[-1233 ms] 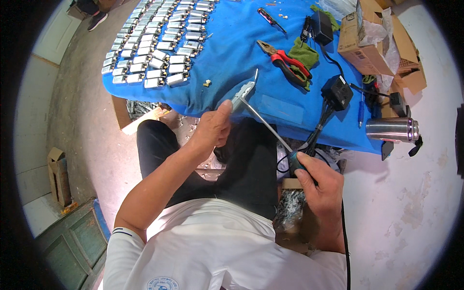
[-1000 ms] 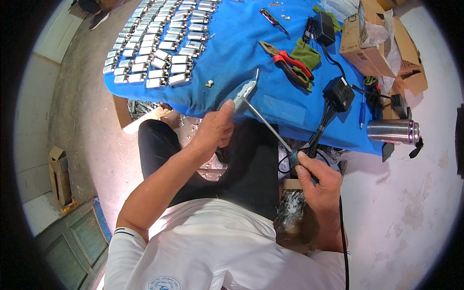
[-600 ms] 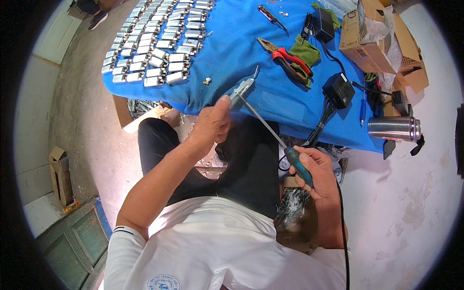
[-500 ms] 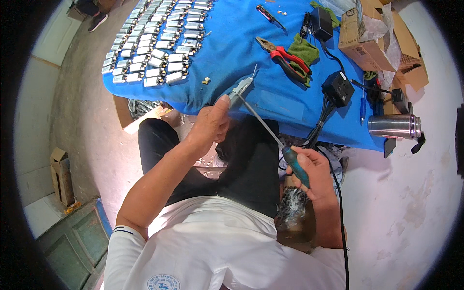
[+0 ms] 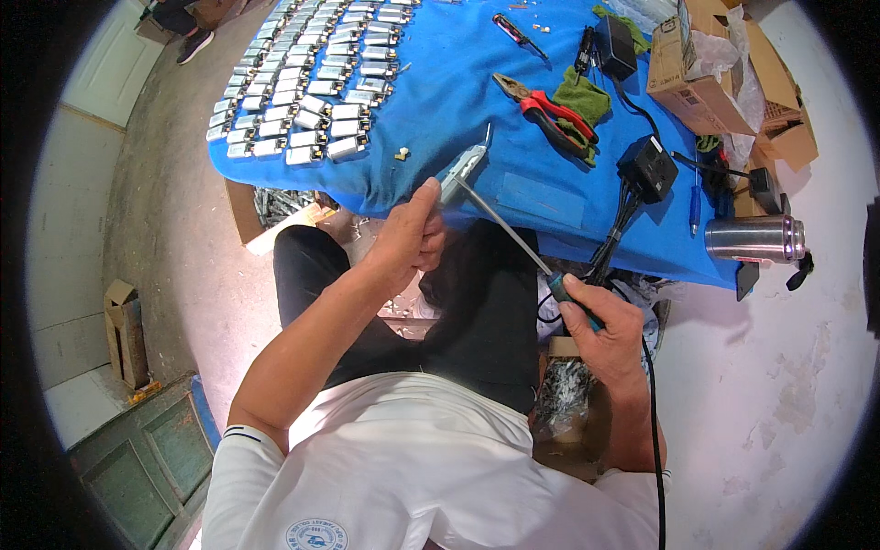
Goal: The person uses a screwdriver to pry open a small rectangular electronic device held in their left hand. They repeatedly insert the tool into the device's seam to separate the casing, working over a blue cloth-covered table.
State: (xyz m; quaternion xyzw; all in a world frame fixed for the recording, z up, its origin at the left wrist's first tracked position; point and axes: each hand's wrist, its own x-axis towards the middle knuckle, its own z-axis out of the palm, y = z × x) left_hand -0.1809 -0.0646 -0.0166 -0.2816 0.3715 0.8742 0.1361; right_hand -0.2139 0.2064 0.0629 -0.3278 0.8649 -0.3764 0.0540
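Note:
My left hand (image 5: 412,234) is closed round a slim silver metal part (image 5: 465,166) at the near edge of the blue-covered table. A thin rod sticks out of the part's far end. My right hand (image 5: 600,323) grips a screwdriver (image 5: 513,234) by its teal handle. The long shaft slants up to the left, and its tip meets the side of the silver part; whether it sits in a screw is too small to tell. Farther left lie rows of small silver metal blocks (image 5: 305,154) with brass-coloured bits at their ends.
Red-handled pliers (image 5: 555,119) and a green cloth (image 5: 587,96) lie on the blue tablecloth (image 5: 440,82). To the right are a black power adapter (image 5: 646,170) with cables, a blue pen (image 5: 695,209), a steel flask (image 5: 753,238) and an open cardboard box (image 5: 701,92).
My right hand has turned on the screwdriver handle, its fingers now lying over the top. The whole view has shifted slightly; the silver part stays in my left hand.

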